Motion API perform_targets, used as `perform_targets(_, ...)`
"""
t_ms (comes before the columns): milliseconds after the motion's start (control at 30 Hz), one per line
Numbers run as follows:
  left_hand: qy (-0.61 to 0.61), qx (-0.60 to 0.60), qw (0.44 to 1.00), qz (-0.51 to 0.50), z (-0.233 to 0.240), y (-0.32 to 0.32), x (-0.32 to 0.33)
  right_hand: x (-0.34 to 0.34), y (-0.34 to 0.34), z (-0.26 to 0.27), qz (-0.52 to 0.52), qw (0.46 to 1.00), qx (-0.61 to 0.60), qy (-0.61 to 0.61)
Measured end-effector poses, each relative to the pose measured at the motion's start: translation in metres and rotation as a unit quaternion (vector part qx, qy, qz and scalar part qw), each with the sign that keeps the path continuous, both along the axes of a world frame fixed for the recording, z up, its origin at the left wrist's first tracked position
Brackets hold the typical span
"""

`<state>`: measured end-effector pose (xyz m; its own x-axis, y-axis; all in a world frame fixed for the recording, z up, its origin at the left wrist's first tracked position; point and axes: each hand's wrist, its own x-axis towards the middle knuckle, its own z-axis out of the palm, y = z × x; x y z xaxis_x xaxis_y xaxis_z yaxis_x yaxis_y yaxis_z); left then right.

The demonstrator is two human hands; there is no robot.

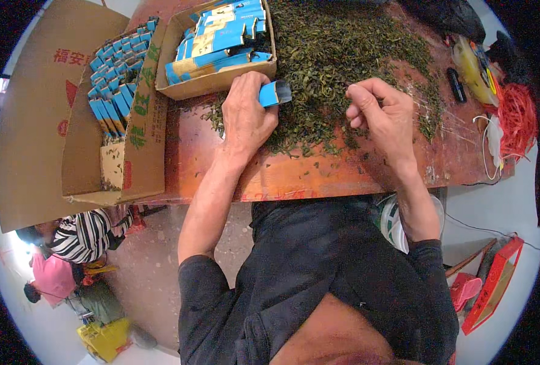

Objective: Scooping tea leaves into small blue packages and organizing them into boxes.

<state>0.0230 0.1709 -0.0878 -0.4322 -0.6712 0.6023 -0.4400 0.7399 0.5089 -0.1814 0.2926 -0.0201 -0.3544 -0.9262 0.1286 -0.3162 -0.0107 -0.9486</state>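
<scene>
My left hand [248, 112] is closed around a small blue packet [269, 94], whose open, silvery end points right over a wide pile of dried leaves [324, 59]. My right hand [379, 109] is above the pile's lower right part, thumb and fingertips together; whether a small bit is pinched there cannot be told. Just behind my left hand stands a cardboard box [215, 81] with flat blue and beige packets [220, 39]. To its left, a longer cardboard carton [149, 169] holds rows of upright blue packets [115, 77], their narrow ends up.
Red plastic twine [517, 118], a black cylindrical object [456, 85] and a white cord [483, 150] lie at the table's right. Loose leaves dot the wooden table [297, 175]. Two people are at the lower left, one in a striped top [85, 235], one in pink [53, 279].
</scene>
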Motion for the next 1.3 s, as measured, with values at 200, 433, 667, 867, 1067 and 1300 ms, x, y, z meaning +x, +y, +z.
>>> perform_targets(200, 0.006, -0.004, 1.0, 0.0, 0.001, 0.0, -0.001, 0.005, 0.0, 0.01, 0.005, 1.0, 0.002, 0.022)
perform_targets(433, 0.007, 0.014, 1.0, 0.0, 0.0, 0.001, -0.001, 0.011, -0.006, 0.022, 0.035, 0.998, 0.01, 0.059)
perform_targets(667, 0.021, 0.018, 1.0, 0.0, 0.001, 0.001, 0.0, 0.015, -0.013, 0.037, 0.065, 0.992, 0.01, 0.109)
perform_targets(867, 0.021, 0.02, 1.0, -0.002, 0.001, 0.002, 0.0, 0.018, -0.016, 0.043, 0.074, 0.987, 0.01, 0.14)
perform_targets(1067, 0.022, 0.028, 0.999, 0.002, 0.004, 0.003, 0.0, 0.022, -0.023, 0.043, 0.108, 0.972, -0.015, 0.208)
perform_targets(1300, 0.019, 0.027, 0.999, -0.008, 0.002, 0.002, 0.0, 0.02, -0.028, 0.044, 0.115, 0.934, -0.105, 0.323)
